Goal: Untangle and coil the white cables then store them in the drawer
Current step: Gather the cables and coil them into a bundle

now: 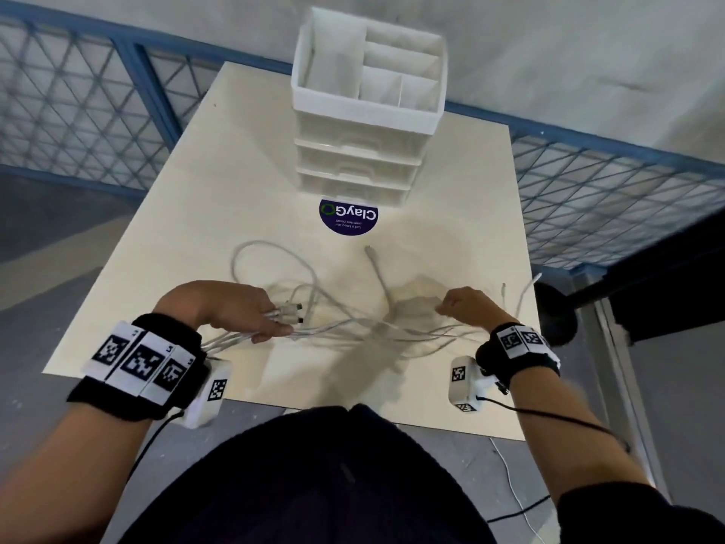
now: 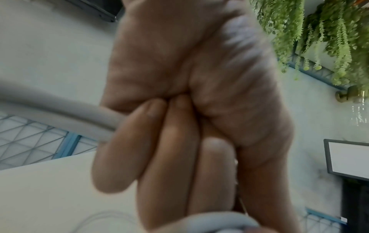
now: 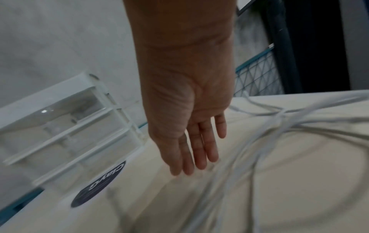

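Several white cables [image 1: 376, 327] lie tangled across the middle of the cream table [image 1: 188, 214]. My left hand [image 1: 270, 320] grips a bunch of them, and two plug ends [image 1: 292, 312] stick out past the fingers. In the left wrist view the fingers [image 2: 165, 157] are curled tight round a cable [image 2: 60, 110]. My right hand [image 1: 451, 308] hovers just right of the tangle. The right wrist view shows its fingers [image 3: 195, 154] straight and holding nothing, with the cables [image 3: 279, 124] to their right. The white drawer unit [image 1: 357, 170] stands at the table's far side, its drawers closed.
A white divided organiser tray [image 1: 333, 94] sits on top of the drawer unit. A round dark sticker [image 1: 348, 217] is on the table in front of it. Blue mesh fencing [image 1: 608, 198] runs behind the table. Loose cable ends [image 1: 527, 288] reach the table's right edge.
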`<state>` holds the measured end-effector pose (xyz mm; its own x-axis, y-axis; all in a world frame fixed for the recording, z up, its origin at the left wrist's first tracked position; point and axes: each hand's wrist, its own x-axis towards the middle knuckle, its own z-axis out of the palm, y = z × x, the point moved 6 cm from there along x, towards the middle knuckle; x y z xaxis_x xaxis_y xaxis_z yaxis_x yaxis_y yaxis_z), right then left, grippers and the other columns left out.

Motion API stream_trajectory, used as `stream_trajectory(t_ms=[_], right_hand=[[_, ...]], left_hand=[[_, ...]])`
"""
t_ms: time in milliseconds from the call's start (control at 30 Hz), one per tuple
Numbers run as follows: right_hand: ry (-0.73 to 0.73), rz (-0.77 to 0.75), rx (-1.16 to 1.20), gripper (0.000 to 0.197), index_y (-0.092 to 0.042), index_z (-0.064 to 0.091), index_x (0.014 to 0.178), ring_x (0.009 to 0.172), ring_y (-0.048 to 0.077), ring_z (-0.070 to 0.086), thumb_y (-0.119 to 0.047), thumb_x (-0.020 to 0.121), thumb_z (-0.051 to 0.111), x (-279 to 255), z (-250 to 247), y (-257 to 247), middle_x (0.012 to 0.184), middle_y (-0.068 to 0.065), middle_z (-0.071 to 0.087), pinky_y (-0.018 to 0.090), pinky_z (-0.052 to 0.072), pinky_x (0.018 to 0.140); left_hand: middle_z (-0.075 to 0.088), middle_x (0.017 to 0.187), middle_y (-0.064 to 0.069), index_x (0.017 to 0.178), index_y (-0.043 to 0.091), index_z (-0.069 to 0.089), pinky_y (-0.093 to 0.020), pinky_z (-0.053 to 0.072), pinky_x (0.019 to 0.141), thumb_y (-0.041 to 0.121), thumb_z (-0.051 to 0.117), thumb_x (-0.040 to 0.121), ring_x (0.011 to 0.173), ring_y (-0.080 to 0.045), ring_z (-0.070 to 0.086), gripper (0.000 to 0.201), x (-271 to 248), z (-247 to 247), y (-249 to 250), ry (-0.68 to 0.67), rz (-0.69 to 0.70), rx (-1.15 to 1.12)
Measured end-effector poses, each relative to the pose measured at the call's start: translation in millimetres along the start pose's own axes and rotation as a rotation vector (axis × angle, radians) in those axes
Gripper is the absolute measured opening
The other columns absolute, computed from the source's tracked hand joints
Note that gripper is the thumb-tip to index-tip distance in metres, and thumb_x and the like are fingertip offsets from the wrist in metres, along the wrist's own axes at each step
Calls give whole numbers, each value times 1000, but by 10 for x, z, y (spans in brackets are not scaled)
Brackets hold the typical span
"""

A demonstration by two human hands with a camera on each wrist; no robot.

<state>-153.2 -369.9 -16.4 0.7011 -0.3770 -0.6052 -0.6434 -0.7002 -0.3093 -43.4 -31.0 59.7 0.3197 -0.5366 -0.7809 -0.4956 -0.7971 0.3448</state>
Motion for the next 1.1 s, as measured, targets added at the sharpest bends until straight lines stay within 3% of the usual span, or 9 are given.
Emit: stream_trajectory(t_ms=[67, 200, 367, 467, 567, 633, 767, 933, 1100], right_hand=[[76, -30, 20, 30, -5, 63, 103, 106, 30, 58, -31, 89, 59, 107, 11, -220, 110, 14, 66, 27, 37, 78], [115, -90, 175, 37, -3, 54, 106, 94, 30, 60, -28, 83, 68, 290, 242, -632, 103, 18, 64, 28, 39, 74], [136, -123, 136, 25, 2, 60, 106, 102, 34, 60, -6, 83, 59, 423, 368, -860, 109, 24, 65, 32, 43, 77], [173, -192, 204, 16, 1, 67, 95, 87, 32, 61, -7, 86, 57, 461, 109, -992, 94, 21, 67, 42, 51, 82], [241, -312, 419, 14, -1, 64, 98, 69, 19, 59, -9, 87, 60, 297, -334, -1227, 79, 4, 60, 24, 52, 59], [251, -401, 523, 9, -8, 64, 95, 68, 13, 58, -13, 88, 61, 102, -630, -1439, 80, -1, 62, 18, 47, 56], [233, -595, 601, 5, -13, 60, 84, 64, 5, 57, -13, 89, 62, -339, -1011, -1870, 72, -3, 61, 14, 43, 58], [51, -755, 606, 13, -17, 59, 78, 61, 4, 56, -9, 85, 65, -616, -901, -2262, 70, -3, 61, 15, 42, 62], [-10, -728, 670, 15, -14, 57, 76, 58, 8, 56, -6, 86, 63, -626, -731, -2341, 66, 1, 59, 19, 43, 57]], left_hand=[[42, 55, 0, 52, 19, 50, -29, 35, 66, 61, 51, 83, 60, -22, 43, 52, 2, 51, -7, 0, -15, -14], [39, 53, 0, 55, 17, 48, -26, 30, 58, 48, 48, 91, 53, -13, 39, 48, -11, 107, 21, 21, -16, -25], [38, 53, 0, 56, 17, 50, -20, 28, 53, 47, 48, 92, 51, -10, 38, 47, -20, 73, -20, 86, 7, -77], [41, 55, 3, 60, 18, 57, -15, 29, 52, 47, 49, 92, 54, -9, 41, 43, -24, -16, -19, 122, 55, -110], [45, 58, 6, 63, 20, 57, -16, 30, 53, 45, 51, 92, 55, -7, 43, 38, 8, -159, -1, 189, 104, -96], [40, 57, 3, 62, 16, 45, -20, 28, 51, 46, 54, 90, 52, -10, 38, 42, 22, -333, 40, 311, 141, -126], [40, 54, 10, 72, 12, 49, -18, 29, 49, 39, 52, 93, 47, -3, 34, 34, -50, -730, 213, 586, 310, -516], [24, 60, 3, 81, 15, 46, -16, 26, 45, 30, 34, 101, 47, -6, 23, 28, -46, -1092, 417, 647, 536, -1108], [33, 64, 2, 84, 15, 51, -18, 32, 51, 29, 29, 102, 51, -8, 32, 31, -19, -1247, 592, 741, 657, -1246]])
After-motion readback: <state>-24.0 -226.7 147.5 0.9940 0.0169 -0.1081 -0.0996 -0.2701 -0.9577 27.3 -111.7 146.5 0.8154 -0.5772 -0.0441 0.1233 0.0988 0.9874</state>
